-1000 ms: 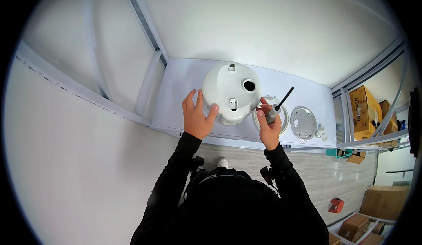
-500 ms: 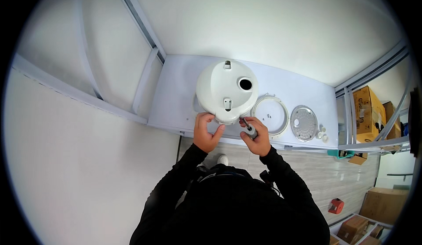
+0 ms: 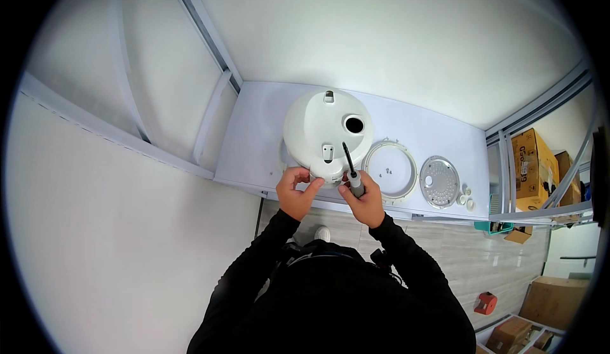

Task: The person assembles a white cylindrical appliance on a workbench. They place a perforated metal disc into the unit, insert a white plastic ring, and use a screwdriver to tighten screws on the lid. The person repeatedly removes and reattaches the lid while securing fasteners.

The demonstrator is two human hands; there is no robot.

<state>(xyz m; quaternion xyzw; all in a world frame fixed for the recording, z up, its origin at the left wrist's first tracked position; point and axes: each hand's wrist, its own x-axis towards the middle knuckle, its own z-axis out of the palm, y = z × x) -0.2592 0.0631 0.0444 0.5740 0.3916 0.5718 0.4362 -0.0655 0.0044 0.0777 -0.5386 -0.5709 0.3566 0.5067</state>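
Observation:
A large round white plastic housing (image 3: 305, 125) sits on the table, with a dark oval opening and two small bracket-like fittings on top. My left hand (image 3: 296, 193) is closed on its near edge, thumb and fingers pinching beside a protruding part (image 3: 327, 176). In my right hand (image 3: 365, 203) is a screwdriver (image 3: 356, 185) with a grey handle. Its dark shaft points up and away, past the housing's near right side. The right fingertips are close to the protruding part; whether they touch it I cannot tell.
Right of the housing lie a white ring (image 3: 413, 182) with several small screws inside it, a perforated grey disc (image 3: 440, 182) and several small white round parts (image 3: 467, 200). The pale table (image 3: 419, 119) meets a wall behind. Cardboard boxes (image 3: 534, 166) stand at right beyond a metal frame.
The screwdriver has swung upright, its tip now pointing away over the housing. My right hand has shifted slightly left and nearer me. The left hand stays at the housing's edge.

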